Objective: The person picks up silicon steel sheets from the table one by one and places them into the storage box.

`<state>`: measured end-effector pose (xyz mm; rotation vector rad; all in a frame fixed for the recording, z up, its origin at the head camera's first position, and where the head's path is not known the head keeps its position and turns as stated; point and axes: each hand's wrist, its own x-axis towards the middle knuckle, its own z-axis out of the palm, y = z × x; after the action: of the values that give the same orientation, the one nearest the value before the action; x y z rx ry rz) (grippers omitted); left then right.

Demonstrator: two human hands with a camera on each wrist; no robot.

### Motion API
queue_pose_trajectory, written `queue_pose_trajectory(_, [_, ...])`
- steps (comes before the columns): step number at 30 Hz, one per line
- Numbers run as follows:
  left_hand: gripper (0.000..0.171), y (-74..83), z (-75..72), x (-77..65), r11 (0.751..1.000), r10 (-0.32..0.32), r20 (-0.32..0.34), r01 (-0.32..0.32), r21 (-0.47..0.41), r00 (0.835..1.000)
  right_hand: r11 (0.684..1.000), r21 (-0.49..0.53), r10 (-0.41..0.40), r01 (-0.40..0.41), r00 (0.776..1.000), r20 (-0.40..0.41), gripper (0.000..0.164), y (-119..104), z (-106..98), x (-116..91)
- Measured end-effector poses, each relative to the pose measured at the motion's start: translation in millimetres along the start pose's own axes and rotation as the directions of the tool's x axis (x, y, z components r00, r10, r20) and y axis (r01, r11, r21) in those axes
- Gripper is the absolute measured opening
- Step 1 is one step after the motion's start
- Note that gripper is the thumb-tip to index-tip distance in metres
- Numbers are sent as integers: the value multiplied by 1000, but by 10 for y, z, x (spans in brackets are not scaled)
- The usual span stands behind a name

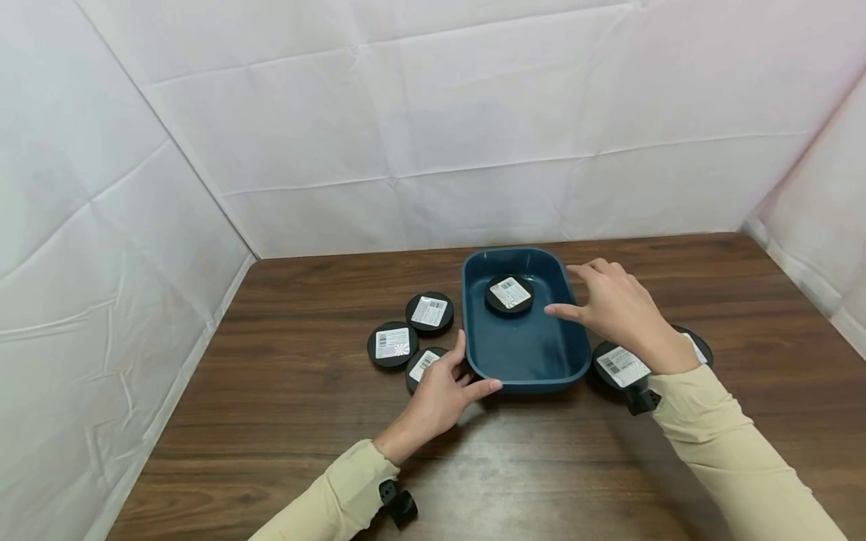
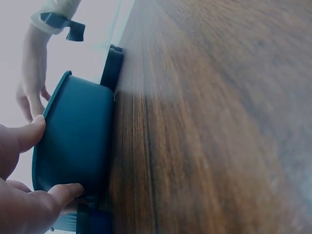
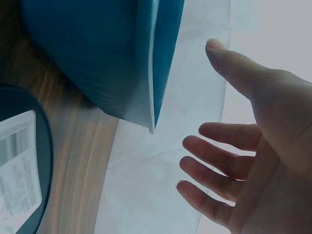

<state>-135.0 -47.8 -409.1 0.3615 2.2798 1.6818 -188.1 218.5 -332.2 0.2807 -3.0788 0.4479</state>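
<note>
A dark blue rectangular plastic tray stands on the table, with one round black puck-like container inside, its top bearing a white barcode label. My left hand grips the tray's near left corner, thumb at the front rim and fingers along the left side. In the left wrist view, the thumb and a finger touch the outer wall of the tray. Over the tray's right rim is my right hand, thumb and fingers spread apart with nothing between them. The right wrist view shows the right hand's fingers loosely bent and apart from the tray.
Left of the tray are several more labelled black containers, one partly behind my left hand. Right of it, more lie beneath my right wrist, including a labelled container. White sheeting rises behind the wooden table.
</note>
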Motion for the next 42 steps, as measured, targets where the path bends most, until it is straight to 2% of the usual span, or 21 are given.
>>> queue_pose_trajectory(9, [95,-11,1,1,1000,-6,9,6,-20,1000,1000,9,9,-9,1000,-25,85,125,42,-205])
queue_pose_trajectory(15, [95,-13,0,-10,1000,3,4,-3,4,1000,1000,27,13,-11,999,-45,88,186,74,-309])
queue_pose_trajectory(25, [94,-11,13,-16,1000,1,-2,-1,-10,1000,997,69,33,-28,997,-71,92,310,93,-468])
queue_pose_trajectory(33, [93,3,36,-17,1000,6,-3,-6,-2,1000,998,62,30,-24,995,-98,90,461,151,-636])
queue_pose_trajectory(42, [93,18,48,-11,1000,10,-16,-9,12,1000,998,42,47,-44,997,-67,92,618,251,-748])
